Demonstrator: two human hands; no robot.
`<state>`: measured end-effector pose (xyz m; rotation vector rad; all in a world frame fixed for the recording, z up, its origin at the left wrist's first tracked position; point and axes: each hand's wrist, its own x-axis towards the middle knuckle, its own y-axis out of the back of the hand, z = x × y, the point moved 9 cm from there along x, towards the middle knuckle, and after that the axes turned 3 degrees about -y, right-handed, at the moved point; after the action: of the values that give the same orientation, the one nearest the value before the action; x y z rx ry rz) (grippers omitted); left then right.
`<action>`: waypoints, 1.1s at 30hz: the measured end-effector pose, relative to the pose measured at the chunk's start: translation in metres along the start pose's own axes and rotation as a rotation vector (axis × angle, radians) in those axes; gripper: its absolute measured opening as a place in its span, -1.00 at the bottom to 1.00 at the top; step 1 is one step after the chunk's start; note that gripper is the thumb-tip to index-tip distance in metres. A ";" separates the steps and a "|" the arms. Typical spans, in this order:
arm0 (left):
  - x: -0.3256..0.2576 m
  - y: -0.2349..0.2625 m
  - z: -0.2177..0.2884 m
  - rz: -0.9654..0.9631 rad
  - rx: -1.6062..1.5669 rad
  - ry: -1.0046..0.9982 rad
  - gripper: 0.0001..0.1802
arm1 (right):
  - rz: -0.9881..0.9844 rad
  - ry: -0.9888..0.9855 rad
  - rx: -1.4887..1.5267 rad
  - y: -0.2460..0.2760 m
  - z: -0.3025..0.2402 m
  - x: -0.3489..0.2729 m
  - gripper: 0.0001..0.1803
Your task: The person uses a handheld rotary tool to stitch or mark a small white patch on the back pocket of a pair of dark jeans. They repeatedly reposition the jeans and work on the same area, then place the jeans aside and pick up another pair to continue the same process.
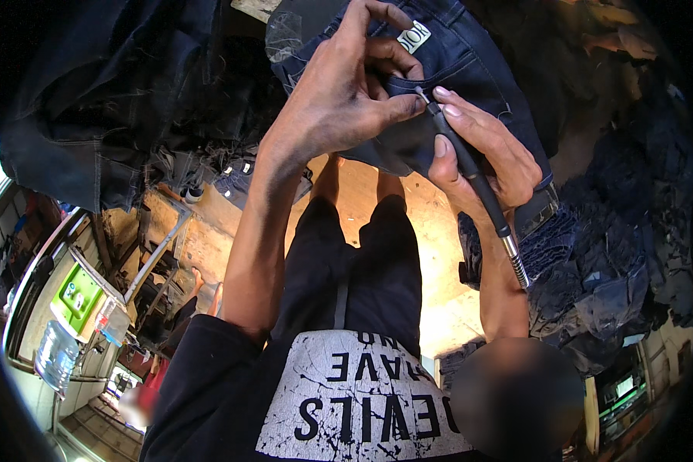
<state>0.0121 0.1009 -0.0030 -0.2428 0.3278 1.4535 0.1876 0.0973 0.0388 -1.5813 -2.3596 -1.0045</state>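
Note:
A dark blue denim garment [485,61], with visible stitching and a small white label [414,36], is spread out at the top of the view. My left hand [346,96] bends over it, fingers and thumb closed on a fold of the cloth. In my right hand [504,158] is a slim black rotary tool handpiece [470,158], gripped like a pen. Its metal tip meets the denim right beside my left thumb. A springy metal sleeve [516,262] runs from its back end along my right forearm.
Dark denim pieces hang or lie in a large heap [77,100] at left; another heap [608,239] fills the right. Below left are a green tray [77,296] and a clear water jug [57,354]. A person in red [155,373] is farther back.

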 end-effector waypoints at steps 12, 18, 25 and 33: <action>-0.004 0.000 -0.001 0.080 -0.105 -0.024 -0.23 | 0.023 0.014 -0.001 -0.001 0.003 -0.003 -0.63; -0.001 -0.001 -0.010 0.086 -0.188 0.004 -0.22 | -0.009 -0.012 0.010 0.000 -0.001 -0.002 -0.68; -0.003 -0.003 -0.008 0.096 -0.262 0.036 -0.24 | 0.013 0.004 -0.001 0.003 0.000 -0.004 -0.68; -0.001 -0.006 -0.006 0.066 -0.318 0.007 -0.20 | 0.003 -0.010 -0.004 0.006 0.000 -0.007 -0.66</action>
<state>0.0176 0.0976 -0.0081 -0.4973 0.1089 1.5679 0.1961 0.0938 0.0382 -1.5952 -2.3622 -1.0035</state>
